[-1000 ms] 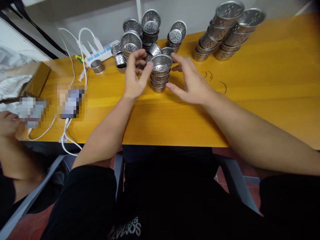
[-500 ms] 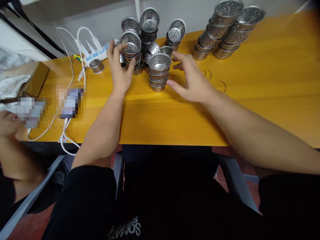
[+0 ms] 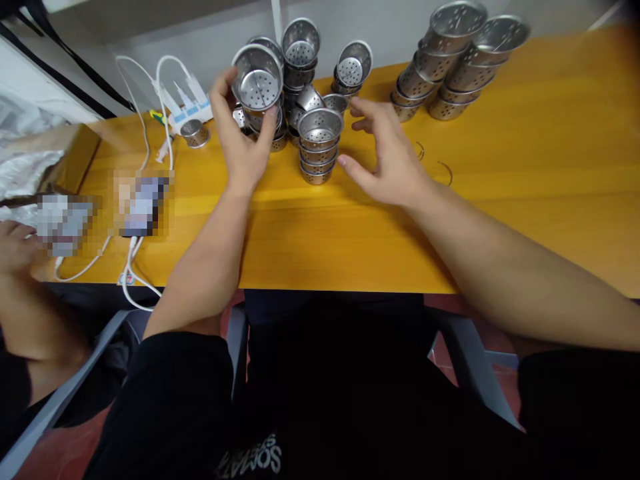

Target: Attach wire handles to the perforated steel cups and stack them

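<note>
My left hand (image 3: 245, 143) grips a perforated metal cup (image 3: 258, 79) between thumb and fingers, lifted above a stack of like cups whose lower part is partly hidden. A short stack of nested perforated cups (image 3: 319, 147) stands upright in front, between my hands. My right hand (image 3: 387, 153) hovers beside the right side of that stack, fingers apart and nothing in them. A cup tipped on its side (image 3: 311, 99) rests among the cups just behind the short stack.
More cup stacks (image 3: 301, 53) stand along the wall, with tall leaning ones (image 3: 465, 67) at right. A loose cup (image 3: 195, 133) sits by a white power strip (image 3: 187, 110). Cables run past a phone (image 3: 145, 207) at left. Another person's hand (image 3: 17, 247) is at far left.
My left hand has closed on the top cup of the left stack and raised it. My right hand has barely shifted and stays near the short stack.
</note>
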Available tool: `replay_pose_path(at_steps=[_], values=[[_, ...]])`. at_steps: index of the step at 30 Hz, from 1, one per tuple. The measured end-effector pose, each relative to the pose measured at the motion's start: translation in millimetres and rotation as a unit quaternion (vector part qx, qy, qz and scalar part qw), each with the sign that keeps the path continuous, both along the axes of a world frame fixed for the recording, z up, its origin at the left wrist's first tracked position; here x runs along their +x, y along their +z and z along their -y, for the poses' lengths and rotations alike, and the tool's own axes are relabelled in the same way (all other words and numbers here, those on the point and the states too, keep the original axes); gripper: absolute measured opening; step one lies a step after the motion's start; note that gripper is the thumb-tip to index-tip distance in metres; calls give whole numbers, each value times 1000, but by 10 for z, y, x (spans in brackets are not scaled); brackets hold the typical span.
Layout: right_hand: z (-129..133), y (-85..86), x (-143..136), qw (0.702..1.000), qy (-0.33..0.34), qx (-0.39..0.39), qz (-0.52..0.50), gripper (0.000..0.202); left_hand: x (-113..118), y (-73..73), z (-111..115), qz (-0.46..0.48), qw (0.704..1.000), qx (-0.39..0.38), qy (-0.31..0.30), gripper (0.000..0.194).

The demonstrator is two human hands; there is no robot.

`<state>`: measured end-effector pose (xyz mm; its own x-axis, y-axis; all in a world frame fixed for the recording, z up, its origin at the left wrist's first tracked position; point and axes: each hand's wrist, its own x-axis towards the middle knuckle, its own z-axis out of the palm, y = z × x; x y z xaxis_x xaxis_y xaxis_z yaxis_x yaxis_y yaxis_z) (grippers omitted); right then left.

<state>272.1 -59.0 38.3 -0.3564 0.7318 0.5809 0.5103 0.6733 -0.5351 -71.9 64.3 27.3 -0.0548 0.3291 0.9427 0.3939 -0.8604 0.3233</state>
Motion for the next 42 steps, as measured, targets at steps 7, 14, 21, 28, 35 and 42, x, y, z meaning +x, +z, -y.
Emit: replay_pose_path(at_steps=[7,14,21,28,35,42], values=[[197,252,-29,999,-26,9,37,100,386,147,452,-164,985,-26,-50,102],[261,376,-157,997,-2,-19,74,81,585,13,585,-235,965,-86,-83,98],[220,377,-115,996,-13,-44,82,62,585,-88,516,-252,954,-133,-92,99],[197,367,-78,995,-8,-19,97,57,547,-18,535,-265,951,-129,-90,103],[215,404,-74,994,18,-39,98,54,564,34,623,-275,955,-74,-88,105],[217,504,-18,997,23,-47,56,66,529,5,546,-271,949,-128,-97,100]])
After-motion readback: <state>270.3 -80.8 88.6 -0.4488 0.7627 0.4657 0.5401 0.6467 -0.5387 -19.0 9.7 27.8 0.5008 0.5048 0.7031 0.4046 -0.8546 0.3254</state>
